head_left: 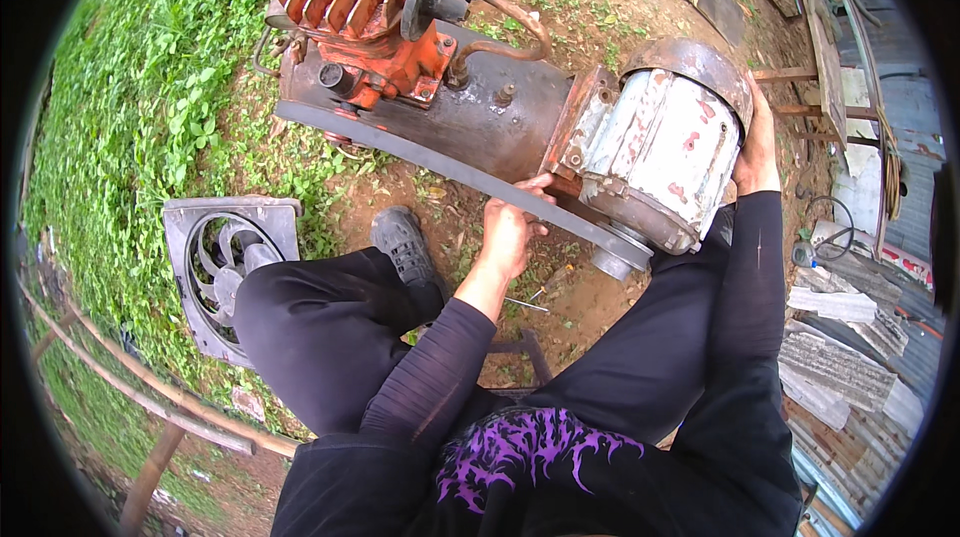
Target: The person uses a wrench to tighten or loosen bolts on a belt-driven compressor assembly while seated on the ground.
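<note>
A long black drive belt (440,163) runs from the orange finned compressor head (352,12) to the pulley (625,255) of an electric motor (665,147). The motor has worn white paint with red and rusty patches. My left hand (508,235) is at the belt near the pulley, gripping it. One finger shows beyond the belt's far side and the thumb lies on the near side; the rest is partly hidden. Around the motor's rusty right end curves my right hand (760,142), holding it from the side, with its fingers mostly out of sight.
Beneath the compressor head lies a dark metal tank (500,132). A radiator fan (225,272) in a grey frame rests on the grass by my left knee. A thin metal tool (527,304) lies on the soil. Corrugated sheets (835,367) and boards line the right side.
</note>
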`<action>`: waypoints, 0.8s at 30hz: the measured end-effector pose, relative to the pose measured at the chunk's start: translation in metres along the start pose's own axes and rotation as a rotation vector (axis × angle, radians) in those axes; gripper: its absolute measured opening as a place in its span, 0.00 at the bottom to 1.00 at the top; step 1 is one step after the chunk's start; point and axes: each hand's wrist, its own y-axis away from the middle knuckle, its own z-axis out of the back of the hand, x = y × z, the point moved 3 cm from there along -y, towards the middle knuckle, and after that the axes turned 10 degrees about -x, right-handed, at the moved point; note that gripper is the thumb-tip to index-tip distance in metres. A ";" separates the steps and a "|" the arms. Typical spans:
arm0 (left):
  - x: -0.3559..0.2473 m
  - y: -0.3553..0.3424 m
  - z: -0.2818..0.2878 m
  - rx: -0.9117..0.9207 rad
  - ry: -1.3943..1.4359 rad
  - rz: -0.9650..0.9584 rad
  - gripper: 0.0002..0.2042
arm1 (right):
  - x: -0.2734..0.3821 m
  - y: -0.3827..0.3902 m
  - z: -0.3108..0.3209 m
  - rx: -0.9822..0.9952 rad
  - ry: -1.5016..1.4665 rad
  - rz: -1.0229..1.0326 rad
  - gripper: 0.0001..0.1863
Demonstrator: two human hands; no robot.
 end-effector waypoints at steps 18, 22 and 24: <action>-0.026 0.005 -0.025 -0.085 -0.896 -1.119 0.29 | 0.005 -0.004 -0.007 0.022 0.025 -0.037 0.23; -0.023 0.004 -0.026 -0.105 -0.891 -1.099 0.31 | 0.009 0.001 -0.019 0.036 0.055 0.014 0.22; -0.020 0.001 -0.028 -0.162 -0.870 -1.090 0.31 | 0.010 0.000 -0.022 0.036 0.073 0.016 0.22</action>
